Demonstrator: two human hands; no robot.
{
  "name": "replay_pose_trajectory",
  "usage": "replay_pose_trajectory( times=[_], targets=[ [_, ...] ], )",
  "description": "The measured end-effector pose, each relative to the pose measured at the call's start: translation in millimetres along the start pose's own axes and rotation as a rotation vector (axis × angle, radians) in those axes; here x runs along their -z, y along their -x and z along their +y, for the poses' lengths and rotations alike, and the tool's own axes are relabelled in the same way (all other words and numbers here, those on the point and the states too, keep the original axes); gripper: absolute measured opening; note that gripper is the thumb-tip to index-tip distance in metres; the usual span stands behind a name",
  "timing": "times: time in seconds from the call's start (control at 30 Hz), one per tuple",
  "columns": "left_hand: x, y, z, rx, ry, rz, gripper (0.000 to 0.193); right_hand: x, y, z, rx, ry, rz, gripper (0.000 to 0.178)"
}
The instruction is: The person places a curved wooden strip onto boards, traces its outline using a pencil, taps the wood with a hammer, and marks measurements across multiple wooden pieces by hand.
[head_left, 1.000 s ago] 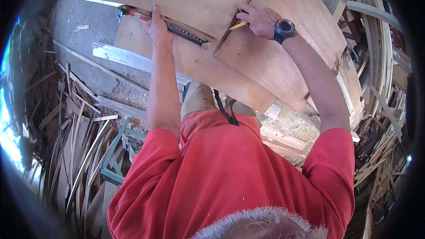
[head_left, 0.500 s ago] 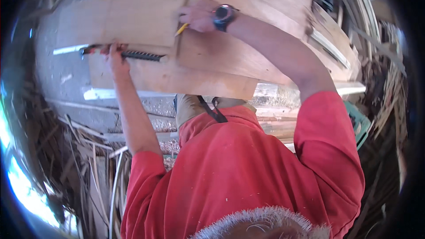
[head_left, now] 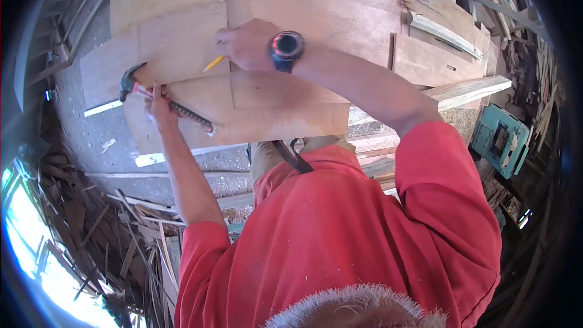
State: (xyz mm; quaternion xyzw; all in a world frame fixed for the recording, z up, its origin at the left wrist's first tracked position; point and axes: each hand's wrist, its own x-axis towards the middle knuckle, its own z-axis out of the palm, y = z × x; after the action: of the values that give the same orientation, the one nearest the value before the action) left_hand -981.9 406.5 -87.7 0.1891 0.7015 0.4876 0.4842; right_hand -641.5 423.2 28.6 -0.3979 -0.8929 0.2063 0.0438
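Note:
My left hand (head_left: 159, 107) is wrapped round a claw hammer (head_left: 192, 118) near its head, with the dark handle sloping down to the right. Under the hammer lie pale plywood pieces (head_left: 176, 41), edge to edge and partly overlapping. My right hand (head_left: 250, 46), a dark watch on its wrist, rests over a seam between the boards. A yellow pencil (head_left: 215, 62) juts from beneath its curled fingers, tip toward the lower left. Part of the pencil is hidden by the hand.
A green power-tool-like housing (head_left: 501, 140) stands at the right. Beside the plywood are a light wooden beam (head_left: 470, 93) and a slotted board (head_left: 434, 64). Scrap wood strips (head_left: 91, 231) pile up at the lower left, with more offcuts along the right rim.
The hammer has turned, its head rising and its handle end dropping, so it now slants. In the picture, my right hand is lower and further left, still with the pencil.

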Motion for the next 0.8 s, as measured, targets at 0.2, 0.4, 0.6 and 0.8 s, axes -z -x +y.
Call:
replay_pose_trajectory(
  times=[0.2,0.4,0.6,0.8],
  targets=[
    [-0.8,-1.3,-7.8,-0.071,-0.005,0.027,0.022,-31.0,79.7,-18.7,-0.374,-0.227,0.366,0.027],
    [2.7,13.4,2.2,-0.032,0.01,-0.026,0.024,-63.3,106.5,-48.0,-0.481,-0.336,0.214,0.035],
    [2.6,-5.9,16.1,-0.001,-0.205,-0.045,0.027,-65.6,70.0,-66.4,-0.251,-0.264,0.01,0.057],
    [36.5,-59.7,11.8,-0.132,-0.969,-0.077,0.036,-69.2,36.5,-58.9,-0.354,-0.238,0.194,0.058]
  ],
)
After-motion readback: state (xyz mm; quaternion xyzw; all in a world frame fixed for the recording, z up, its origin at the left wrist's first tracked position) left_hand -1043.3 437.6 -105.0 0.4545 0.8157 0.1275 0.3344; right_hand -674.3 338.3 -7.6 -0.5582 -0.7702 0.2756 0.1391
